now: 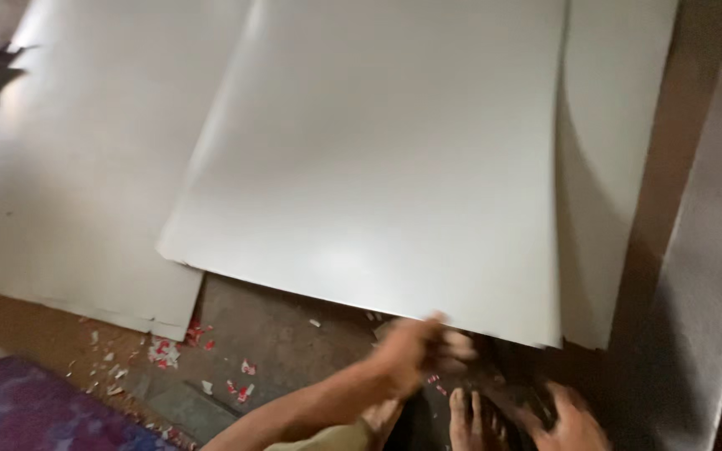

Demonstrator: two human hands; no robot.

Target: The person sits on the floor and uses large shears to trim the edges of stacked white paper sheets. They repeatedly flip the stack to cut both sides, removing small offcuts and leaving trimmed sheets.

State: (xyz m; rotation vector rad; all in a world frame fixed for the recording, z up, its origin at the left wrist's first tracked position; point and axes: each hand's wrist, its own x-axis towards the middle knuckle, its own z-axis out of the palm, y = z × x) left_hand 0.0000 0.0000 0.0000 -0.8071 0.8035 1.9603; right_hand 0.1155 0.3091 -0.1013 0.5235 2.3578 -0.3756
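Reaching in from the lower edge of the view, the left hand (415, 351) is closing its fingers in a pinch on the near bottom edge of a large, pale grey-white, smooth flat sheet (378, 167) that looks like thin laminate or board; motion blur is softening the fingertips, so how firm the hold is cannot be told. The right hand (566, 418) is sitting low at the frame bottom, near the sheet's near right corner, fingers partly spread in shadow; whether it is holding anything cannot be told. The sheet is lying on top of other similar pale sheets (68, 192), one showing at the left and another (612, 125) curling behind at the right, all over a bare brown floor (277, 334). Bare toes (465, 418) are showing between the hands. Judging by its broad span and thin edge, the sheet is likely light for its size, flexible, slick-faced and prone to bending or creasing, so the edge near a corner is the sensible hold. Red-and-white paper scraps (165, 351) are littering the floor beside a purple mat (27, 409)
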